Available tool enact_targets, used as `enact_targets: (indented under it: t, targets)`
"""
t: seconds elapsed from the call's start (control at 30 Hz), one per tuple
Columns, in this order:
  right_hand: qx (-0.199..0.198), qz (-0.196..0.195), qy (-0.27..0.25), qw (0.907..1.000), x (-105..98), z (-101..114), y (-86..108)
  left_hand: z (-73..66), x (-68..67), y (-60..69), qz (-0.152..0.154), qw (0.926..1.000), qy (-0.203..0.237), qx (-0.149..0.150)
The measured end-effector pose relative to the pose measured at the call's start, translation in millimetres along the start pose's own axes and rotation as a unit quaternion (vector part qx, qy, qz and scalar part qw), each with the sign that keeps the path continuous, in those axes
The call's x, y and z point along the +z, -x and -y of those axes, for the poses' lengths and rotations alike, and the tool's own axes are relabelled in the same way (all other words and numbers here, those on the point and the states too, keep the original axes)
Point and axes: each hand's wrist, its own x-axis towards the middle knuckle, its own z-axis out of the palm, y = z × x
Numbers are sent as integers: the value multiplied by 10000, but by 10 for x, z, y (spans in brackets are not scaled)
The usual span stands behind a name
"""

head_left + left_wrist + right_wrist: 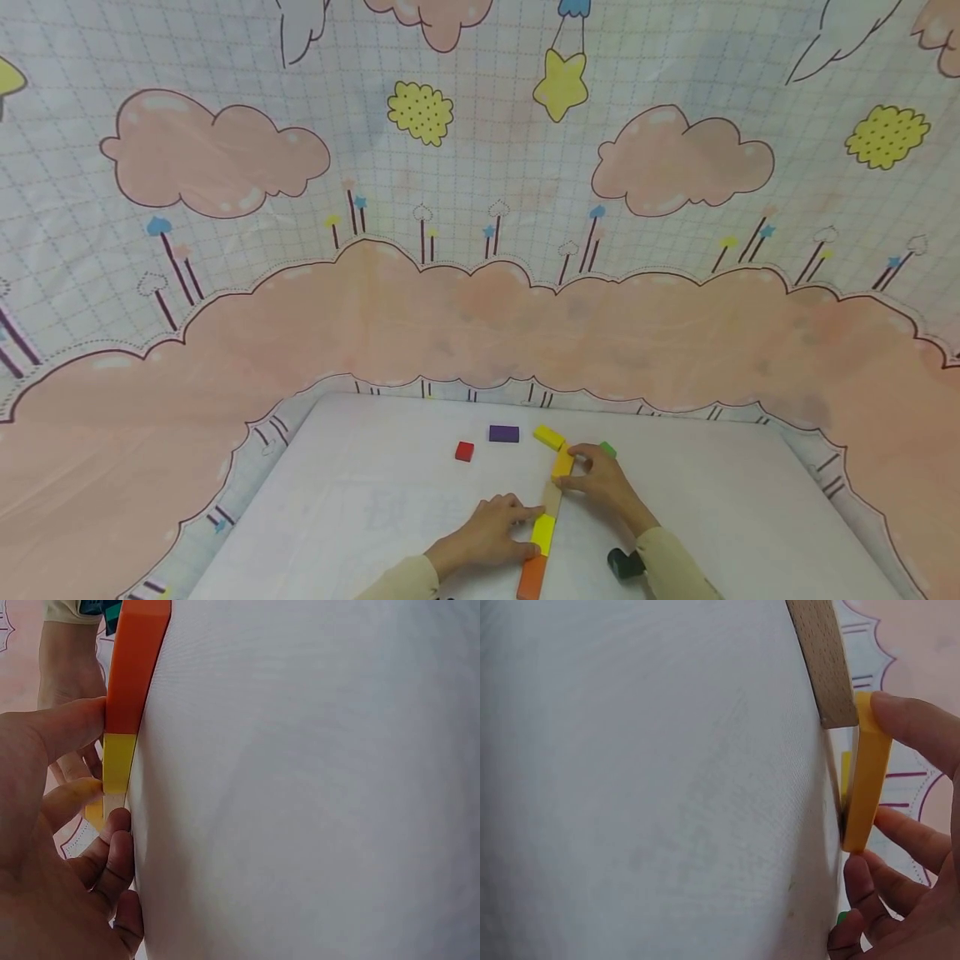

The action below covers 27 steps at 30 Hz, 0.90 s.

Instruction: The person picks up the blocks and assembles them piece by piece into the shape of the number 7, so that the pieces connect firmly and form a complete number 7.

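Observation:
A row of blocks runs away from me on the white tabletop. It has an orange block (532,577), a yellow block (543,535) and a plain wooden block (823,660). My left hand (491,532) is at the row's left side, thumb on the orange block near the joint and index finger touching the yellow block. At the far end, my right hand (607,482) pinches an amber-yellow block (868,776) between thumb and fingers. That block looks tilted, its near end raised beside the wooden one. Another yellow block (549,437) lies angled just beyond.
A purple block (504,433) and a red block (464,452) lie left of the row's far end. Behind my right hand a green block (608,449) is partly hidden. Dark green pieces (625,564) sit by the right sleeve. A patterned cloth hangs behind the table.

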Motion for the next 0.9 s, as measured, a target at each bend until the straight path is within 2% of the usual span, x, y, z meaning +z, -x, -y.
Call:
enact_targets:
  t: [0.9]
  targets:
    - [-110, 169, -169, 9997, 13, -4, -50, -3, -12, -4, 10, 10000, 30, -58]
